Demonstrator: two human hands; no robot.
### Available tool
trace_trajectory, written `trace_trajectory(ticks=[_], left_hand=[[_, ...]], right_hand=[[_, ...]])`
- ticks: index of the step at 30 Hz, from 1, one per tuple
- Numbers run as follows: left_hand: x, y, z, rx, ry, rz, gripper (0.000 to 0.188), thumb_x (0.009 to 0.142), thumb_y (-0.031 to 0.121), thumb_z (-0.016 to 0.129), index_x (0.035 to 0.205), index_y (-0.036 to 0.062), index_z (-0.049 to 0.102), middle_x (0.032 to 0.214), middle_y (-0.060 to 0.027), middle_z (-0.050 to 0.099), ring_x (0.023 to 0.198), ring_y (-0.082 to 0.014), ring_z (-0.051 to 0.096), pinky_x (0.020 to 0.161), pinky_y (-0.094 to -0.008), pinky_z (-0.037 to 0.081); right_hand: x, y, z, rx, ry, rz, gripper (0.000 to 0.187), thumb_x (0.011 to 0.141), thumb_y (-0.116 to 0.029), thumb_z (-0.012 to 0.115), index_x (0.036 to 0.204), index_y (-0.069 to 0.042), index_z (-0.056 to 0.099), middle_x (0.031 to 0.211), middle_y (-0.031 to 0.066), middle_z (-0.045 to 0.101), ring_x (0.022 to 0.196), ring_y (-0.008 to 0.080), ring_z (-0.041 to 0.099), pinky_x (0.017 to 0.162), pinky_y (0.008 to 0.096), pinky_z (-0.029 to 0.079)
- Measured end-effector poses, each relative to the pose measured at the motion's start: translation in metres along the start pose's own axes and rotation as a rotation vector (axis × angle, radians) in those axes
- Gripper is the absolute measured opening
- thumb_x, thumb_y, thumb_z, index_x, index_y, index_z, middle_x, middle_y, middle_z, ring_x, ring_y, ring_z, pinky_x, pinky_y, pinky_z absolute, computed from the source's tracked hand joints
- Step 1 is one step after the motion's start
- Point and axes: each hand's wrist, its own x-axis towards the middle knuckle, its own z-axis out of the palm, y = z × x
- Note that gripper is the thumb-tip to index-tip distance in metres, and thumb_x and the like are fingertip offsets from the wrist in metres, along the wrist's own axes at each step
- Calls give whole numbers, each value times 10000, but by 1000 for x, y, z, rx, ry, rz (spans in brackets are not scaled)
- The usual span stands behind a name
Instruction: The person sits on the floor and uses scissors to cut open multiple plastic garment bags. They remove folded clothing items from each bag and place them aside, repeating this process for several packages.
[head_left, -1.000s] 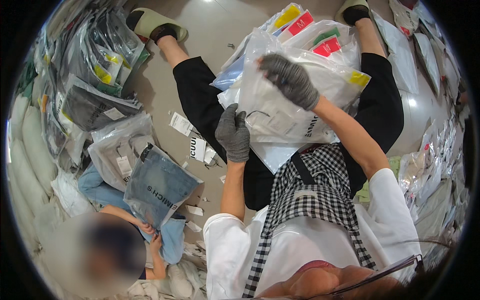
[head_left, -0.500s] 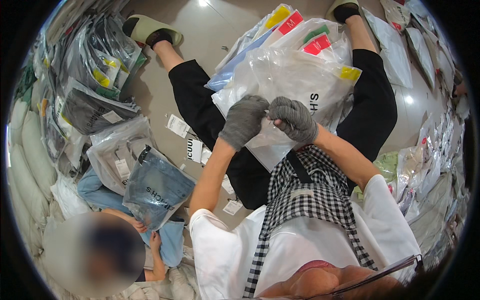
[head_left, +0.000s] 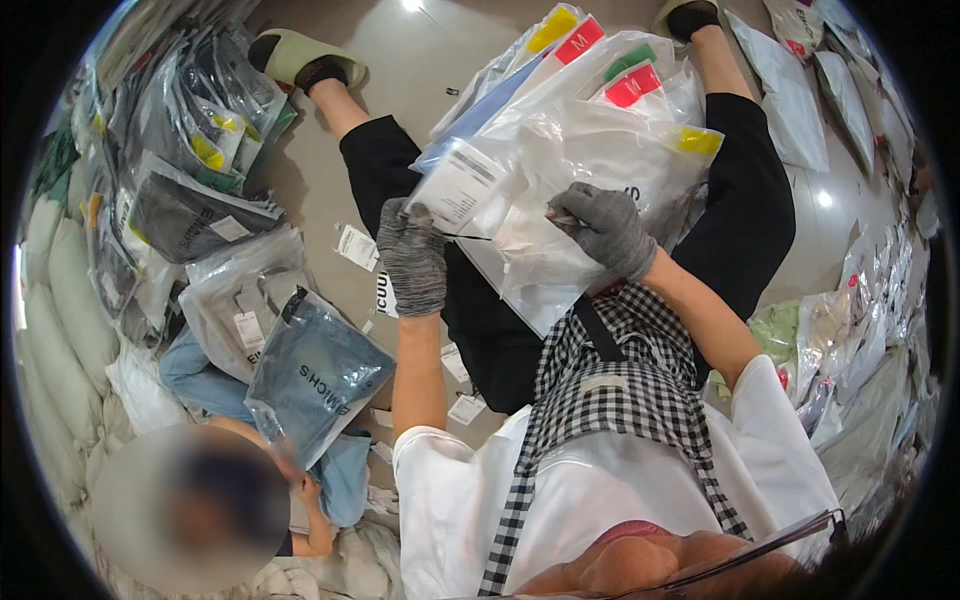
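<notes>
My left hand (head_left: 412, 258), in a grey knitted glove, grips a white hang tag (head_left: 462, 184) by its lower left part. A short black cord (head_left: 467, 237) runs from the tag toward the right. My right hand (head_left: 606, 232), gloved the same way, is closed over the lap; whatever lies in its fingers is too small to make out. Beneath both hands a clear plastic bag (head_left: 590, 140) with a pale garment in it rests across my thighs. More bagged garments (head_left: 505, 105) with red, yellow and green size labels lie under it, toward my feet.
Loose hang tags (head_left: 357, 248) lie on the tiled floor at left. Dark bagged clothes (head_left: 200, 215) are piled at far left, others (head_left: 840, 330) at right. Below left, another person's hand (head_left: 308, 490) is by a bagged blue garment (head_left: 318, 375). Pale plastic packages (head_left: 780, 95) lie upper right.
My hands, together over the bag before, are now apart. The left has moved left, and the white tag now shows in it; the right has shifted slightly right.
</notes>
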Motion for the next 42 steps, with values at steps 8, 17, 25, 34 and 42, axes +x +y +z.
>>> trace_trajectory(ticks=[8,17,25,34,42], left_hand=[[-11,44,31,-1051,-299,-29,153,848,71,579,985,13,537,891,-68,572,814,-189,555,867,-356,420],[-17,62,13,-906,-849,6,276,927,298,494,964,27,522,567,-42,523,426,-128,491,417,-281,385],[-90,20,13,-318,-310,176,179,809,153,670,779,-2,585,602,-23,505,490,-91,427,502,-246,415],[-104,6,3,948,-265,308,188,721,52,679,907,80,673,701,-80,640,513,-209,534,524,-300,439],[-93,-4,4,980,-267,196,136,766,124,661,895,86,680,674,-92,633,617,-239,621,585,-328,483]], right_hand=[[42,-3,7,-40,-302,136,321,845,-358,582,1112,-187,632,798,141,658,740,307,637,674,383,495],[5,1,-7,41,47,111,225,734,-150,715,931,-87,626,810,109,651,665,253,635,593,322,497],[-54,-1,-2,-14,-209,-151,257,652,-31,673,899,-52,604,756,79,596,619,271,602,546,353,480],[-66,-12,22,-44,-205,-210,318,590,-84,715,892,-86,616,743,52,588,573,249,597,489,347,470],[-68,-11,23,-62,-205,-205,300,606,-70,712,894,-72,627,769,63,611,594,241,615,498,336,478]])
